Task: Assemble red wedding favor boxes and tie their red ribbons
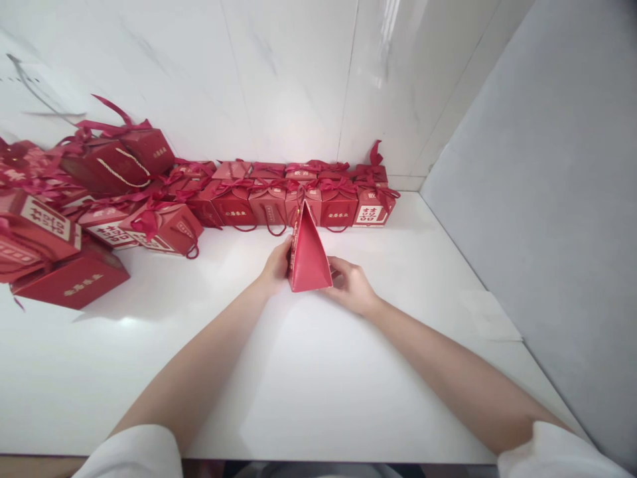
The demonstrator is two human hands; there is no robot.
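Note:
A red paper gift box, folded to a narrow peak at its top, stands on the white table in the middle of the view. My left hand grips its left side with the fingers closed against the card. My right hand holds the lower right corner, fingers curled round it. A thin cord runs up along the left edge of the box to its peak.
A row of finished red gift boxes with ribbon bows lines the marble wall at the back. More red boxes and bags are piled at the left. A grey wall bounds the table on the right.

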